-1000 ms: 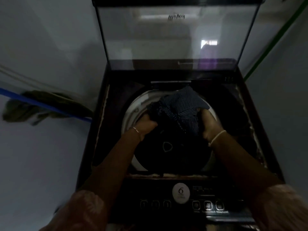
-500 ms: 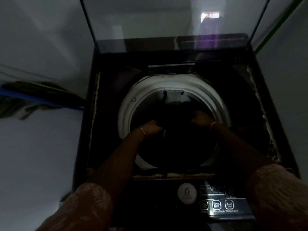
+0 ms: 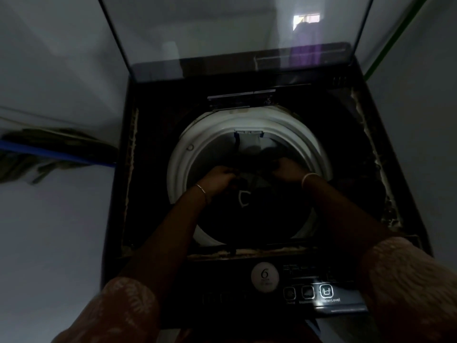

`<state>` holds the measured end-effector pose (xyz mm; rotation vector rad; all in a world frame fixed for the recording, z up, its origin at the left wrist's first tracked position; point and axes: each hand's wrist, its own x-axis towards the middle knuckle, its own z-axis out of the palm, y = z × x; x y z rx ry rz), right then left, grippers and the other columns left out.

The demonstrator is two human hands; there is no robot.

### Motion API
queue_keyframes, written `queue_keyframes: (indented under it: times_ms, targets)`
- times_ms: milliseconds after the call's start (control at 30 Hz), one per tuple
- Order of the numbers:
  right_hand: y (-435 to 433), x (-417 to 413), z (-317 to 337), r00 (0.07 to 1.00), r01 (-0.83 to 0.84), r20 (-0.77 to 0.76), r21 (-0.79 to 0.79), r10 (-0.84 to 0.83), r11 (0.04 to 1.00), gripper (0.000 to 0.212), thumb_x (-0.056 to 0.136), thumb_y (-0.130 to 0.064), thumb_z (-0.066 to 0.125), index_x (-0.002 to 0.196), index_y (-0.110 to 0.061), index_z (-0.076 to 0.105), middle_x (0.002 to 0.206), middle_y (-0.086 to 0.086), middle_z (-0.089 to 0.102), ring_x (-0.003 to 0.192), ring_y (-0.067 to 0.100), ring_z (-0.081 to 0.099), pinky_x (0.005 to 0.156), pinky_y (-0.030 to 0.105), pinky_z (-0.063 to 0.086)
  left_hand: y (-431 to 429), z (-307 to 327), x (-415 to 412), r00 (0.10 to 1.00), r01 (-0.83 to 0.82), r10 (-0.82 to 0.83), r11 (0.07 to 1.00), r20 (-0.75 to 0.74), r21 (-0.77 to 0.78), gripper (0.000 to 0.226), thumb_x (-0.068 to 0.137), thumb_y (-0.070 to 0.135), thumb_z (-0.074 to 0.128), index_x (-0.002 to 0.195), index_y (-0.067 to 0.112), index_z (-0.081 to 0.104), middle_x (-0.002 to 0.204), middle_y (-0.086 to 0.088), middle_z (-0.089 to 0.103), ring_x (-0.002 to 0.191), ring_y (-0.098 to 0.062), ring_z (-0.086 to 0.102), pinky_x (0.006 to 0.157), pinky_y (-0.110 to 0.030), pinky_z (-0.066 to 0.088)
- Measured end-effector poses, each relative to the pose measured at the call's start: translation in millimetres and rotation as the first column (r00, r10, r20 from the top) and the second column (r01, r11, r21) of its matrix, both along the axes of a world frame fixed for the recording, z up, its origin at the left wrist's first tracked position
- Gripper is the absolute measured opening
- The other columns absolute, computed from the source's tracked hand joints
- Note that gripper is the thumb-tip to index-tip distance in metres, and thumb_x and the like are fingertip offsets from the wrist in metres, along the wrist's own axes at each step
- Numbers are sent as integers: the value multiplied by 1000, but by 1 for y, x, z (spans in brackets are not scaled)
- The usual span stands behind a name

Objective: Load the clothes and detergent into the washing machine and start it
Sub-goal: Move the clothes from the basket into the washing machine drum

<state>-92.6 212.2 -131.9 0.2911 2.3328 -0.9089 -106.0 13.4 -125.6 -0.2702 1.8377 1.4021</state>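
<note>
Two patterned sleeves [image 3: 118, 308] sit at the bottom edge, bare forearms reaching forward over the washing machine's control panel [image 3: 306, 290]. Panel's got a round white badge [image 3: 265, 277] with a 6 on it and a row of buttons, one labelled Water Level [image 3: 326, 292].

Past that, both hands are down inside the white-rimmed drum [image 3: 188, 149]. Left hand [image 3: 218, 177] has a thin bangle at the wrist, fingers curled tight on a dark bundle of clothes [image 3: 252, 174]. Right hand [image 3: 288, 168] wears a pale bracelet and is clenched on the same bundle from the other side. It's so dim in there the fabric mostly blends into the tub, can't make out its pattern.

Behind the drum, the glass lid [image 3: 222, 33] stands up, reflecting a small bright window. Off to the left there's a blue pipe [image 3: 61, 154] along the wall, with some greenish cloth [image 3: 29, 167] hanging on it.
</note>
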Motion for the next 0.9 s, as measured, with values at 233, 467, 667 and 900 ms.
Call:
queue_keyframes:
  times_ms: [233, 467, 667, 900]
  targets:
    - [23, 17, 71, 847, 466, 82, -591, -526, 658, 21, 93, -5, 47, 86, -12, 66, 82, 8, 67, 65, 16, 58, 56, 25, 43, 47, 55, 19, 992, -108, 119, 980, -53, 169, 21, 95, 9, 48, 113, 14, 58, 93, 1, 64, 77, -12, 60, 65, -22, 47]
    - [113, 84, 115, 751, 492, 100, -744, -652, 452, 24, 98, -13, 41, 94, -20, 63, 89, -1, 68, 76, 13, 64, 67, 25, 52, 145, 96, 66, 998, 18, 0, 951, -58, 310, 25, 98, 19, 45, 121, 17, 56, 110, -3, 66, 91, -16, 65, 73, -25, 46]
    - [194, 160, 142, 655, 449, -85, -755, -751, 477, 23, 97, -10, 42, 96, -18, 64, 84, 1, 68, 66, 10, 66, 64, 26, 56, 258, 129, 118, 988, 145, -111, 909, -109, 391, 15, 95, 17, 52, 107, 19, 60, 94, 1, 68, 83, -14, 65, 75, -26, 49]
    - [283, 241, 135, 492, 564, -3, -761, -871, 321, 23, 98, -7, 38, 113, -6, 56, 84, 6, 62, 70, 15, 60, 60, 22, 53, 368, 117, 182, 971, 236, -230, 909, -57, 344, 30, 95, 20, 52, 124, 12, 56, 91, 1, 67, 80, -12, 65, 71, -24, 49]
